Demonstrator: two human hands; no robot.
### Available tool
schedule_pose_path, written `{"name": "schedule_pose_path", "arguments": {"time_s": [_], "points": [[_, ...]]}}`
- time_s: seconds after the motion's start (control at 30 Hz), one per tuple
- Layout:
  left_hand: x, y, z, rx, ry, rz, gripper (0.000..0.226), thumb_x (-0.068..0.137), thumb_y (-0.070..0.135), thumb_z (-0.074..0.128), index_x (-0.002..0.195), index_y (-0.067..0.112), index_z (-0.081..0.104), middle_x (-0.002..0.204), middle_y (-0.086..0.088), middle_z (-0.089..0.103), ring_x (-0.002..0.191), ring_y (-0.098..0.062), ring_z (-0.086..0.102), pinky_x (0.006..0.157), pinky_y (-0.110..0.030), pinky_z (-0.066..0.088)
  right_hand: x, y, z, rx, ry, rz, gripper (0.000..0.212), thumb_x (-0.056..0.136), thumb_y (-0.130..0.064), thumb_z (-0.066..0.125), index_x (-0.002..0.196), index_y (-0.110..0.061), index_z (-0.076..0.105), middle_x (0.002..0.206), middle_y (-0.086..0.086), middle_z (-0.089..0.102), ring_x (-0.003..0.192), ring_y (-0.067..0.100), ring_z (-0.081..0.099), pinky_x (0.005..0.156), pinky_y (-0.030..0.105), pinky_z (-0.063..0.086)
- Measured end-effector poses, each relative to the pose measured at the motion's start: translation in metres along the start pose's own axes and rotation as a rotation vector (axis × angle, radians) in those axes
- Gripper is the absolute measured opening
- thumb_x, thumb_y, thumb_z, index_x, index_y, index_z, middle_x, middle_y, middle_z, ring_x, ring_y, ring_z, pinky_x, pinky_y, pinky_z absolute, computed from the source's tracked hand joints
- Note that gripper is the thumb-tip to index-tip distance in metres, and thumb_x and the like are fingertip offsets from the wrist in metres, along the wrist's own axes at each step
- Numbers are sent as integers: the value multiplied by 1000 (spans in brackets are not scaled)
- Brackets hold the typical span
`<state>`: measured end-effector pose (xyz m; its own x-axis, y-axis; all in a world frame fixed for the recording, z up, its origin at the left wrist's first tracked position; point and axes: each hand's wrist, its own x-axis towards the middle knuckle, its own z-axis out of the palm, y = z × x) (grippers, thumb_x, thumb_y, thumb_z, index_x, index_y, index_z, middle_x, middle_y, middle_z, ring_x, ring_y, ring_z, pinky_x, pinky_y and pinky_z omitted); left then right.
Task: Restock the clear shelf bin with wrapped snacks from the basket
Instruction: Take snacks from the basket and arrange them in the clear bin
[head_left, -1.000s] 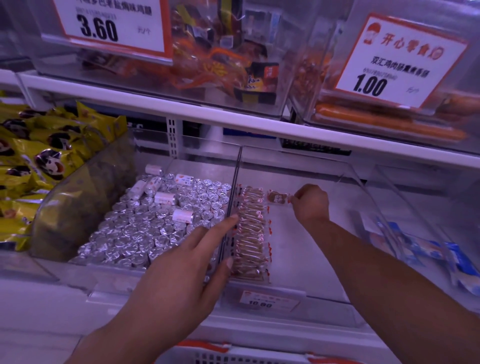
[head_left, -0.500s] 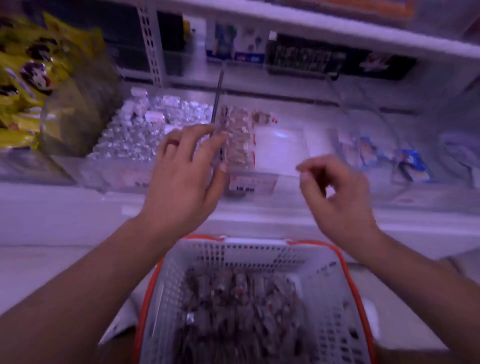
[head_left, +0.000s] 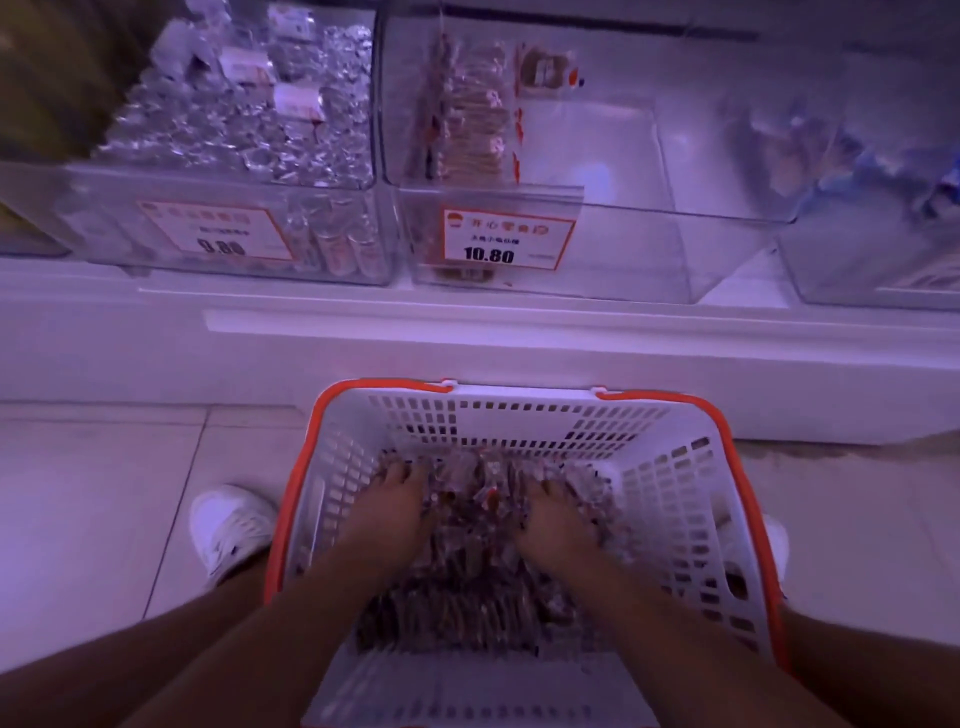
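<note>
- White plastic, orange-rimmed: the basket (head_left: 670, 499) sits on the floor in front of the shelf, between my two white shoes (head_left: 231, 530).
- I have both hands down inside it, on the heap of wrapped snacks (head_left: 467, 587) that covers its bottom.
- My left hand (head_left: 397, 506) lies palm-down on the far left of the heap, fingers reaching forward into the wrappers; the tips are sunk among them, so I cannot tell whether they are pinching anything.
- My right hand (head_left: 548, 512) mirrors it on the far right of the heap, fingers likewise buried in the packets; its grasp I cannot tell either.
- The two hands are apart, with a ridge of snacks between them.
- Above, on the shelf, the clear bin (head_left: 649, 171) carries a tag (head_left: 506, 244) reading 10.80 on its front.
- Inside that bin a row of snacks (head_left: 462, 119) stands along the left wall, with one packet (head_left: 545, 70) lying just beside the row at the back; the rest of the bin floor is bare.
- To its left stands another bin (head_left: 234, 228) full of silver foil pieces, touching it side to side.
- To the right, a third bin (head_left: 878, 223) holds blue-and-white packets, blurred.
</note>
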<state>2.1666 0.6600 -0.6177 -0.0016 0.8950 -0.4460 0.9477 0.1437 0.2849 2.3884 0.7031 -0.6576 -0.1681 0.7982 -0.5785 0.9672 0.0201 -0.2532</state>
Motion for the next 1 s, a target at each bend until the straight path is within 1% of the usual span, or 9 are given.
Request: {"name": "schedule_pose_path", "arguments": {"time_s": [0.1,0.23,0.37,0.5,0.63,0.73,0.8,0.87,1.0], "points": [[32,13,18,0,33,9,60,92,41,51,147,26,35,140,-8,45,122,-34,51,104,-44,42,30,-21,10,140,97,0,73,88,-45,55,150,-18,28,150,15,37,139,34,34,113,43,35],[67,23,33,59,-16,26,57,91,42,52,144,24,37,136,-8,46,124,-33,48,101,-43,40,62,-23,17,276,138,297,56,91,-50,52,136,-16,52,142,17,49,134,35,40,112,40,35],[87,23,48,-12,-101,-2,53,91,38,55,140,24,41,135,-12,48,122,-37,50,100,-46,45,68,-28,30,182,181,189,43,92,-38,53,129,-17,58,135,14,55,129,31,44,111,35,34],[89,7,51,-319,-76,-82,54,86,42,65,135,23,49,127,-10,60,114,-32,60,98,-37,48,73,-34,30,389,119,217,37,90,-38,58,115,-12,67,118,16,66,109,31,63,93,38,51],[81,-15,54,-541,-71,-180,43,82,27,71,121,20,56,111,-4,69,104,-24,66,84,-24,45,73,-37,27,431,139,280,36,88,-30,59,113,-7,71,116,17,69,113,32,62,99,36,48],[85,-16,56,-595,-95,-224,40,83,24,69,119,19,54,106,-2,69,103,-24,65,87,-28,49,76,-44,28,670,62,398,36,85,-27,67,116,-9,69,118,16,69,112,32,65,98,37,51],[91,-10,53,-720,-101,-234,47,82,29,73,123,19,52,110,0,68,107,-21,64,94,-33,50,81,-44,29,850,17,454,41,81,-20,74,119,-8,68,121,14,69,111,28,65,97,34,52],[97,-3,52,-771,-82,-248,55,81,41,75,124,18,52,115,-2,68,110,-21,63,98,-37,49,82,-43,28,967,-11,463,42,79,-12,78,120,-6,68,122,12,69,105,20,65,88,21,50],[101,7,55,-670,-49,-308,48,77,51,74,106,25,45,105,-3,67,102,-24,64,86,-28,46,80,-40,26,1011,-10,463,31,79,-4,77,110,-4,72,114,14,71,88,14,62,78,16,45]]}}
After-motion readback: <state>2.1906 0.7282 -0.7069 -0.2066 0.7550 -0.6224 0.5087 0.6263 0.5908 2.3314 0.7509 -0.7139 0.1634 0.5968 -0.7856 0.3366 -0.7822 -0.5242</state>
